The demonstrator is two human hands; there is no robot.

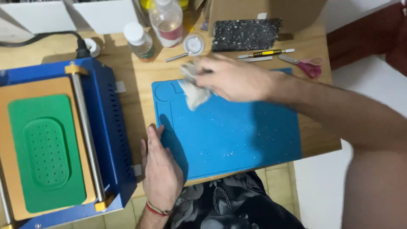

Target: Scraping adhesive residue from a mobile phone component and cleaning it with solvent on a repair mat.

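Note:
My right hand (231, 77) grips a crumpled grey-white cloth (193, 91) and presses it against the upper left part of a blue work mat (237, 135) on the wooden table. The hand is blurred. My left hand (160, 167) lies flat with fingers together, resting on the mat's lower left edge and the wood beside it. A red string bracelet circles that wrist. The mat's surface carries small pale specks.
A blue machine (106, 127) with a green perforated pad (44, 152) and metal roller fills the left. Behind the mat stand two clear bottles (167, 21), a round lid (194, 43), a dark speckled slab (246, 34), a yellow-handled tool (265, 53) and pink scissors (307, 65).

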